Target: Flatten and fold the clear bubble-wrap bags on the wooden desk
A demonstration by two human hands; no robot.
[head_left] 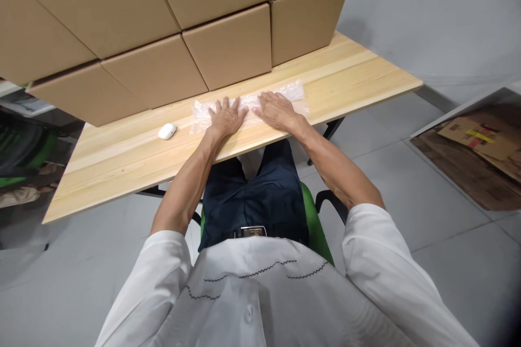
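A sheet of clear bubble wrap (293, 90) lies flat on the wooden table, partly covered by both hands. My left hand (227, 118) presses on its left part with the fingers spread. On its right part rests my right hand (277, 109), palm down, fingers stretched out and the thumb toward the left hand. The two thumbs are close together but apart. Left of the wrap, a small white rounded case (167, 130), like an earbud case, sits on the table. Whatever lies beneath the palms is hidden.
Stacked cardboard boxes (228, 46) form a wall along the table's back edge. The wooden table (122, 165) slants across the view, its front edge just before my lap. A green chair (319, 230) is under me. Flattened cardboard (476, 157) lies at the right.
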